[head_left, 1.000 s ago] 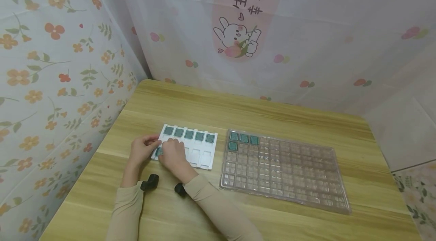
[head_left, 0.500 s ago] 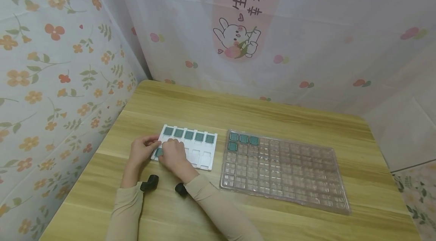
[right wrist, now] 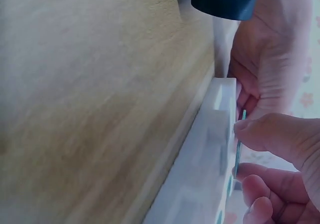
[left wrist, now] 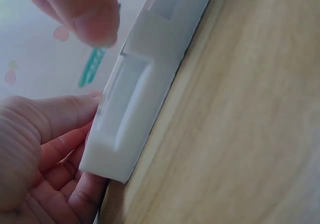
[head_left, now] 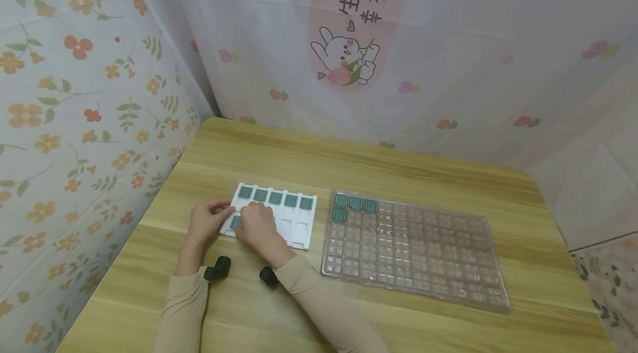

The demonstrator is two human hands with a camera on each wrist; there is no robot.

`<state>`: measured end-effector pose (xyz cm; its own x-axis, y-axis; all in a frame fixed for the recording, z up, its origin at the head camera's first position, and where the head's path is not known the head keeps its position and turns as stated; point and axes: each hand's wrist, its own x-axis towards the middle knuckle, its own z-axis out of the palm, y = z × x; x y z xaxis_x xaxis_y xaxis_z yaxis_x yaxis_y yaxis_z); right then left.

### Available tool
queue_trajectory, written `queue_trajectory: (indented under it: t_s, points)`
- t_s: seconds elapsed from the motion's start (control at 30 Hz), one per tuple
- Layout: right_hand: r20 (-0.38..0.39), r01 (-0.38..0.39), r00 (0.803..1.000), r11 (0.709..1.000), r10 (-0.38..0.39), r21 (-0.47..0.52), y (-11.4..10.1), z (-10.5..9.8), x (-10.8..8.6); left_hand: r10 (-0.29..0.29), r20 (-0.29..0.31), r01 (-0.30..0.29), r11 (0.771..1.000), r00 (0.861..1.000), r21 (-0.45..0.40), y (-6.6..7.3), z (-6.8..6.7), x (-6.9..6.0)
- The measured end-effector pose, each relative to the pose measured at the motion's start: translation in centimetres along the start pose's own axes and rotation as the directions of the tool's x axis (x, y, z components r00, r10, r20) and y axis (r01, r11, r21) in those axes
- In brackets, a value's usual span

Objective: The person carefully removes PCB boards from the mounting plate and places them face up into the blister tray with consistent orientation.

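Observation:
My left hand (head_left: pixel 206 221) grips the left end of the white tray (head_left: pixel 313 220), its thumb on the edge, as the left wrist view also shows for the hand (left wrist: pixel 45 154) and the tray (left wrist: pixel 150 44). Between thumb and finger, my right hand (head_left: pixel 260 228) pinches a green square chip (head_left: pixel 236 222) over the tray's near left part. Seen edge-on in the right wrist view, the chip (right wrist: pixel 238 154) stands close beside the tray (right wrist: pixel 205 149). Several green chips (head_left: pixel 276 198) fill the tray's far row. My right hand hides part of the near row.
Right of the white tray lies a clear plastic tray (head_left: pixel 423 253) with many small pockets and several green chips (head_left: pixel 356 204) in its far left corner. Black devices (head_left: pixel 217 269) are at both wrists. A patterned curtain (head_left: pixel 279 37) hangs behind the wooden table (head_left: pixel 448 331).
My right hand has shifted slightly to the right, and more of the green chip shows beside its fingers. My left hand has kept its grip on the tray.

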<state>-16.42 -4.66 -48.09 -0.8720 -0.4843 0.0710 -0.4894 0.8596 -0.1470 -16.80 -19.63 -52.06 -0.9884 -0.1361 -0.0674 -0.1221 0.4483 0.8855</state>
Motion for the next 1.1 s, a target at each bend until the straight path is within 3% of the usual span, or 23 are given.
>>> queue_trajectory:
  t_s: [1.1]
  points:
    - [-0.067, -0.084, 0.993, 0.986, 0.095, 0.143, 5.1, -1.5, -2.4, -0.025, 0.023, 0.023, 0.998, 0.999, 0.058, 0.2, -0.1, 0.0]
